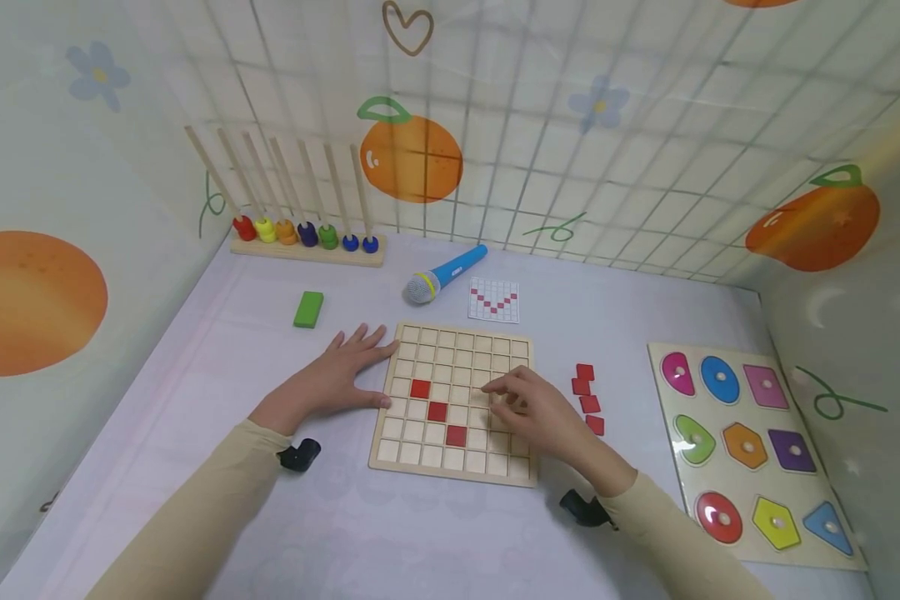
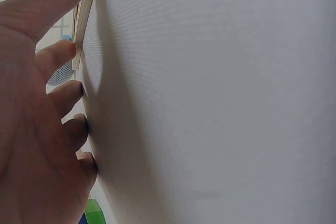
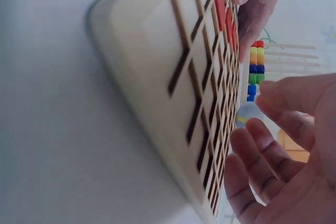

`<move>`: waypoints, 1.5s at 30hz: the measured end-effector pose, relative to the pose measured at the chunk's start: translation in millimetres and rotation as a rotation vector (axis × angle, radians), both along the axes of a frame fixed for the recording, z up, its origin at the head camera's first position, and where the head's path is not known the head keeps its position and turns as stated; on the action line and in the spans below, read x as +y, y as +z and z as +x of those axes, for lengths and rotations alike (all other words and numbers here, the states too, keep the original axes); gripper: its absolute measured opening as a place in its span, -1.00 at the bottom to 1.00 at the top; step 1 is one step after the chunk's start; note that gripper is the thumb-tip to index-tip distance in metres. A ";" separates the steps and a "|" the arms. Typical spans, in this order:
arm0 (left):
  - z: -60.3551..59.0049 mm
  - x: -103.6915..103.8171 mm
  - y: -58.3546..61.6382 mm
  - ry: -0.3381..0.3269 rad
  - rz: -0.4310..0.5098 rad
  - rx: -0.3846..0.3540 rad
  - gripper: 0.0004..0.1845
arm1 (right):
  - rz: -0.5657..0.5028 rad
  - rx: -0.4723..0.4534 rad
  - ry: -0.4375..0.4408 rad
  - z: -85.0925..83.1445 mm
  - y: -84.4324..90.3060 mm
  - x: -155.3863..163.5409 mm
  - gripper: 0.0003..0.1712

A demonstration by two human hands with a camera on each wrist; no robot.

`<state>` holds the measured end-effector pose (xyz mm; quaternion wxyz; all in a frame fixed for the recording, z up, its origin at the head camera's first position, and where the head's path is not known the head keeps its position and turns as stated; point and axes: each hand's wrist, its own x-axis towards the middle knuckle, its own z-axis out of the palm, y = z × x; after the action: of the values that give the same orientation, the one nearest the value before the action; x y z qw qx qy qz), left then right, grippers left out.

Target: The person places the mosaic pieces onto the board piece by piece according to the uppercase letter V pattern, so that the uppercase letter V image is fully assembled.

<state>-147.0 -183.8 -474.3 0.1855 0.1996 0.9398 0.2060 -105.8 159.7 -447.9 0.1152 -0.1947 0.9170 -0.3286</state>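
Observation:
A wooden grid board [image 1: 412, 454] lies flat on the table, with three red square tiles [image 1: 437, 412] in its cells on a diagonal. My left hand [image 1: 337, 375] rests at the board's left edge, fingers spread, thumb and index finger touching the frame. Over the right half of the grid is my right hand [image 1: 532, 408], its fingers loosely bent. In the right wrist view, thumb and fingertips [image 3: 257, 129] stand apart and no tile shows between them. Several loose red tiles [image 1: 589, 404] lie in a column right of the board. Behind it lies a card [image 1: 494, 300] printed with a red V of squares.
A blue toy microphone [image 1: 450, 271] lies behind the board. To its left are a green block [image 1: 309, 309] and a pegged bead stand [image 1: 307, 250]. At the far right lies a shape puzzle board [image 1: 720, 392] with knobbed pieces. Patterned sheets [image 1: 532, 125] surround the table.

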 end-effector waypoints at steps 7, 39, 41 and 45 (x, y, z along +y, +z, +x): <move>0.0 -0.2 -0.8 0.004 0.000 -0.002 0.07 | 0.010 0.003 -0.026 2.5 -1.6 19.0 -0.67; -1.0 -1.1 -3.8 0.000 0.010 0.004 0.08 | 0.189 0.044 -0.184 17.5 -7.0 113.8 -0.66; -1.1 -1.1 -3.8 -0.001 0.014 0.008 0.08 | 0.203 0.029 -0.193 18.5 -7.9 117.8 -0.68; -1.3 -1.0 -4.0 -0.003 0.013 0.010 0.07 | 0.222 0.007 -0.197 18.9 -9.9 123.2 -0.71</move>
<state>-148.2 -184.9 -478.3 0.1797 0.2033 0.9391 0.2109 -87.0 282.9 -457.8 0.0999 -0.0908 0.9627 -0.2343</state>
